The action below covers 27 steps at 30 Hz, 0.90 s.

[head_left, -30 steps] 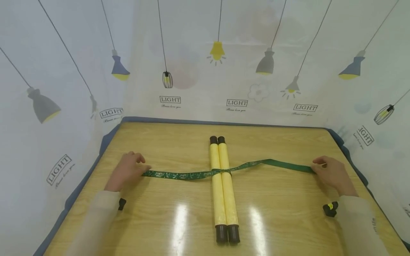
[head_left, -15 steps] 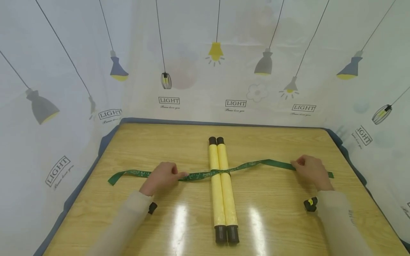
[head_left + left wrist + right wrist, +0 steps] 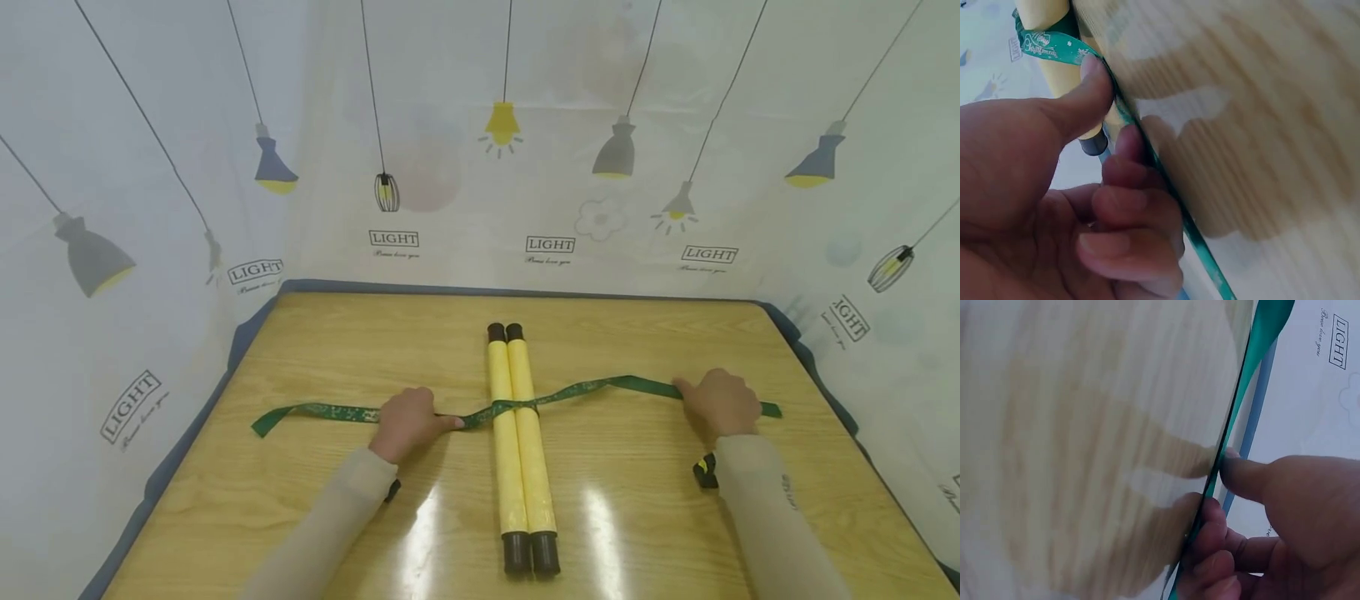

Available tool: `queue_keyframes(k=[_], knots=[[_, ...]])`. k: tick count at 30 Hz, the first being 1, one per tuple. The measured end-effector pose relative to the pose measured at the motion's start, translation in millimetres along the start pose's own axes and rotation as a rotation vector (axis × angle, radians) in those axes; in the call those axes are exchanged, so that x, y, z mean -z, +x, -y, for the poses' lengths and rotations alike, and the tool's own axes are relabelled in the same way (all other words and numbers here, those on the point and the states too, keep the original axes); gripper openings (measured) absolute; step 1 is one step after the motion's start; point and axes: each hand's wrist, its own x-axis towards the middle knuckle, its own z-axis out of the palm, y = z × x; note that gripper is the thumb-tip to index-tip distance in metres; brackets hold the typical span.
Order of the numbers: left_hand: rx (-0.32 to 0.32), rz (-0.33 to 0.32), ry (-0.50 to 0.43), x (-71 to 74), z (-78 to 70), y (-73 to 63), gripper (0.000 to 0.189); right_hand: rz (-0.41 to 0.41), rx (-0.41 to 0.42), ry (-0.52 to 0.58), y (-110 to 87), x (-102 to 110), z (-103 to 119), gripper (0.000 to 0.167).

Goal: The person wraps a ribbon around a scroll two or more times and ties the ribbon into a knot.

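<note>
Two yellow tubes [image 3: 514, 467] with dark brown end caps lie side by side on the wooden table. Around their middle passes a green ribbon [image 3: 577, 389] with a pale print, crossing over itself on top, its tails stretched out left and right. My left hand [image 3: 408, 421] is on the left tail, close to the tubes. In the left wrist view its thumb [image 3: 1094, 75] rests on the ribbon and its curled fingers lie along it. At the right tail, my right hand [image 3: 720, 402] has its thumb [image 3: 1241, 475] against the ribbon, with the other fingers curled beside it.
The wooden table [image 3: 375, 342] has a blue-grey edge at the back and sides. White curtain-like sheets [image 3: 450, 208] printed with lamps stand around it. Black wrist devices [image 3: 705, 471] show below the beige sleeves [image 3: 765, 500].
My left hand has slid rightward along the ribbon towards the tubes, baring its left end. The right hand has come inward to the left. The tubes have stayed in place.
</note>
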Motion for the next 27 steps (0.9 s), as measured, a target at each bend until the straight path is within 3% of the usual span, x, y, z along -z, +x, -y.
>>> queue_keyframes(k=[5,10,15,21,27], knots=[[-0.078,0.017,-0.013,-2.5,-0.5,3.7,0.065,0.011,0.019,0.028,-2.4,2.5,1.5,0.064],[-0.134,0.109,-0.142,0.0,5.1,6.5,0.06,0.024,0.088,0.078,-1.4,2.3,-2.3,0.054],[-0.207,0.236,-0.275,11.6,11.2,7.6,0.05,-0.042,0.181,0.15,0.5,-2.3,-8.3,0.051],[-0.338,0.324,-0.347,27.7,14.4,9.7,0.037,-0.127,0.263,0.247,6.1,-5.1,-3.0,0.049],[-0.398,0.393,-0.445,39.9,10.1,9.6,0.037,-0.083,0.317,0.36,3.5,-1.1,11.4,0.051]])
